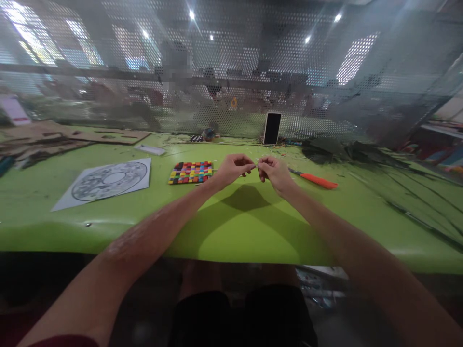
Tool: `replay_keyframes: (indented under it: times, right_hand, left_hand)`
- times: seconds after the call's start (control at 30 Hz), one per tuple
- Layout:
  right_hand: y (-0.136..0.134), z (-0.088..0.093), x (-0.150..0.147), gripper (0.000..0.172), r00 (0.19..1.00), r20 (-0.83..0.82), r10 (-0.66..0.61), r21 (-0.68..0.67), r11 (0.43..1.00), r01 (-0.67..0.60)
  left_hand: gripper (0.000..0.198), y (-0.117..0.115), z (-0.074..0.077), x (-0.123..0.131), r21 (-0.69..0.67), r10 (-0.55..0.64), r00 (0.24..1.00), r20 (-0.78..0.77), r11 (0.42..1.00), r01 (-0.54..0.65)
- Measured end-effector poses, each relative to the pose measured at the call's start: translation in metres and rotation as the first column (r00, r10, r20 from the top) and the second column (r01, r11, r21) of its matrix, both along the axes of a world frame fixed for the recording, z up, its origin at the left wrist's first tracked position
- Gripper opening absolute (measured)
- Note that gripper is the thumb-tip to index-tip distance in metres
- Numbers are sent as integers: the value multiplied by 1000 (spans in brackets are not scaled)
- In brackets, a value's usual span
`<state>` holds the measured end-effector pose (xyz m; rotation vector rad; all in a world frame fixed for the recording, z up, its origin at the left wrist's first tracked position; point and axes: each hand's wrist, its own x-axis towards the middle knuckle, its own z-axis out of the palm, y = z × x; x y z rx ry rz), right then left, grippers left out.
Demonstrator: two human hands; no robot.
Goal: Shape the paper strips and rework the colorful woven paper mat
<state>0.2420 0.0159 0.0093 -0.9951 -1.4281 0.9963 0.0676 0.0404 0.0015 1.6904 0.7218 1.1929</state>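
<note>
Above the green table (pixel 231 241), my left hand (pixel 235 168) and my right hand (pixel 272 171) meet almost fingertip to fingertip. Both are closed in a pinch, and whatever is between the fingers is too small to make out. Just left of my left hand lies a multicoloured woven mat (pixel 191 172) in red, yellow, blue and other colours. To the right of my right hand rests a tool with an orange handle (pixel 318 180), its dark narrow end pointing toward the hand.
A paper with a printed ring pattern (pixel 110 179) lies at left, cut cardboard (pixel 108 135) behind it. Near the perforated metal screen (pixel 231 72) a white-framed phone (pixel 272 128) stands upright among small scraps. Dark thin strips (pixel 427 224) spread across the right side.
</note>
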Motion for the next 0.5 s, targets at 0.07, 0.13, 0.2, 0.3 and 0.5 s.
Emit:
replay_keyframes:
  times: [0.07, 0.13, 0.2, 0.3, 0.5]
  right_hand:
    - [0, 0, 0, 9, 1000, -4, 9, 2, 1000, -9]
    - [0, -1, 0, 9, 1000, -3, 13, 2, 1000, -13]
    - [0, -1, 0, 10, 1000, 0, 10, 1, 1000, -10]
    - [0, -1, -1, 12, 1000, 5, 14, 1, 1000, -14]
    - [2, 1, 2, 12, 1000, -26, -10, -20, 1000, 10]
  left_hand:
    - [35, 0, 1, 0, -10, -1, 1000, 16, 1000, 1]
    - [32, 0, 1, 0, -26, -6, 1000, 21, 1000, 7]
    - [31, 0, 2, -1, -36, -11, 1000, 28, 999, 12]
    - [30, 2, 1, -2, -34, -10, 999, 37, 999, 12]
    - [21, 7, -3, -6, -19, 9, 1000, -1, 1000, -9]
